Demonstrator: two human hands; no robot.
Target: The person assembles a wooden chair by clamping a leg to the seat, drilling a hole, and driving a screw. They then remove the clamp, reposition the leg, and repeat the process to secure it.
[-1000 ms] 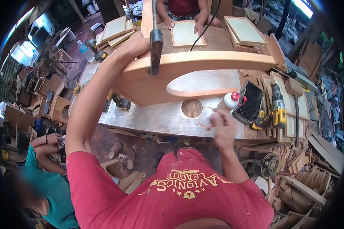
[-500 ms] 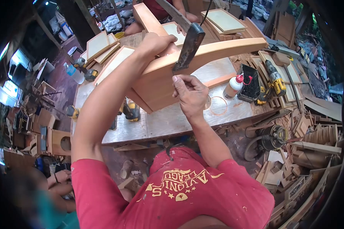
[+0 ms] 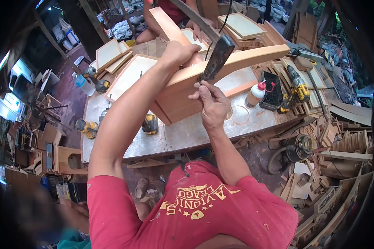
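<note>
A pale wooden frame (image 3: pixel 176 101) with a long curved rail stands tilted over the worktable. My left hand (image 3: pixel 179 54) is closed over the frame's upper edge, beside an upright board (image 3: pixel 169 25). Against the rail rests the dark metal jaw of what looks like a bar clamp (image 3: pixel 219 56), its steel bar running up out of view. My right hand (image 3: pixel 214 106) is just below, thumb and fingers closed at the jaw's lower end. The exact part they pinch is hidden.
A white glue bottle (image 3: pixel 254 96), a black tray (image 3: pixel 271 93) and a yellow drill (image 3: pixel 298 85) lie to the right. More drills and a water bottle (image 3: pixel 83 84) are at left. Another person's hand (image 3: pixel 200 35) is across the table. Wood scraps (image 3: pixel 303 182) cover the floor.
The view has shifted slightly. The clamp jaw and my right hand appear a little further right, the fingers now reaching up against the jaw. My left hand keeps its hold on the frame.
</note>
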